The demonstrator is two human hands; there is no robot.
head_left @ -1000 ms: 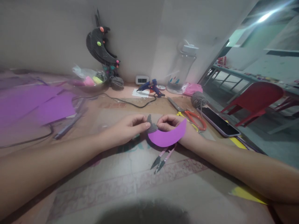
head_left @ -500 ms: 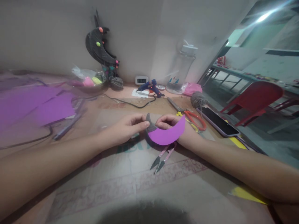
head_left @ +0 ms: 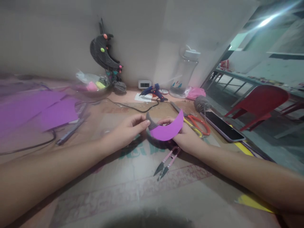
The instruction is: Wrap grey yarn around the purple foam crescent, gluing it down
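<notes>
One purple crescent (head_left: 167,131) is held up over the counter (head_left: 133,196), its left end covered in gray yarn (head_left: 152,123) and the rest bare. The left hand (head_left: 134,126) pinches that gray end, its grip narrow, thumb pressed on the yarn. The right hand (head_left: 190,136) is behind the crescent's right part, fingers curled; the crescent hides most of them, so I cannot tell how tight that grip is or what it holds.

Just below the crescent lies one pair of pink-handled snips (head_left: 167,163), two blades spread apart and pointing toward the person. Right of the crescent are one pair of orange-handled scissors (head_left: 200,125) and a yellow handle (head_left: 196,129) beside them; whether that belongs to a second pair I cannot tell. Farther right come one ball of gray yarn (head_left: 201,104) and, touching or very near it, one phone (head_left: 223,126).

Beyond the crescent sit one blue glue gun (head_left: 154,90), one small white clock (head_left: 144,84), one clear jug (head_left: 185,72) and one pink bundle (head_left: 196,92). Well left of it are several overlapping purple sheets (head_left: 59,110), too blurred to count. Beyond and to its left, one dark crescent (head_left: 103,53) stands out against the wall, dotted with small colored balls.
</notes>
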